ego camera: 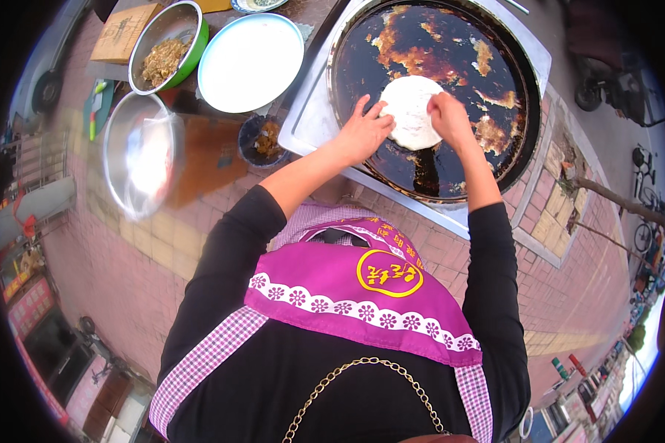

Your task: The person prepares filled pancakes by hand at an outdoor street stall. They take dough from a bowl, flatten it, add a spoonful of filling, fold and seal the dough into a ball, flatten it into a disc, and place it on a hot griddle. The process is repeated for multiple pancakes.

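A round, flat white dough cake (413, 113) lies on the large round black griddle (360, 72), towards its near side. Spread fingers of my left hand (366, 128) touch the cake's left edge. At its right edge, my right hand (449, 117) has curled fingers, with the thumb and fingertips pinching the dough's rim. Oil and brown, crusty residue (421, 61) coat much of the griddle. The underside of the cake is hidden.
A metal surround (310, 124) frames the griddle. To the left are a white round tray (249, 63), a green-sided bowl of filling (166, 61), a plastic-covered steel basin (141, 155) and a dark bowl of brown paste (266, 138). A cardboard box (124, 33) stands at the far left.
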### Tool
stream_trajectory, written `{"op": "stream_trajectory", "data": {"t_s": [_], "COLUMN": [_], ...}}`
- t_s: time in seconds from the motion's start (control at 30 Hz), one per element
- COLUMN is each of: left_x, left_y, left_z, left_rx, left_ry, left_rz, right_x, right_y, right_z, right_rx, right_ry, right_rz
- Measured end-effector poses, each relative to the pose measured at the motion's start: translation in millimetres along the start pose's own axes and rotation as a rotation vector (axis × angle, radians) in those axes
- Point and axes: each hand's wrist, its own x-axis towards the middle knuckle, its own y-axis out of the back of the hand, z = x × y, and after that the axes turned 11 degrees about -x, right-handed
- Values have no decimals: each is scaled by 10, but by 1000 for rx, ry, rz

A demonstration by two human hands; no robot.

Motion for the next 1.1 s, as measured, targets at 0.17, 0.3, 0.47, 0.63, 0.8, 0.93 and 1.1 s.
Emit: {"op": "stream_trajectory", "data": {"t_s": [0.17, 0.3, 0.47, 0.63, 0.8, 0.93, 1.1], "left_x": [9, -1, 0, -21, -23, 13, 30], "left_y": [10, 81, -29, -48, -39, -37, -22], "left_z": [6, -68, 93, 31, -29, -18, -40], "left_rx": [86, 73, 24, 107, -4, 103, 17], "left_ry": [9, 74, 57, 166, -10, 88, 15], "left_rz": [-140, -46, -37, -22, -42, -104, 7], "right_x": [-571, -507, 67, 377, 384, 413, 500], "right_y": [-2, 105, 15, -165, -187, -197, -247], "right_z": [-66, -187, -277, -190, -142, -160, -171], "right_rx": [-10, -13, 35, -65, -54, -92, -144], "right_ry": [243, 68, 7, -178, 98, -40, 51], "right_rz": [-194, -251, -50, 30, 132, 102, 203]}}
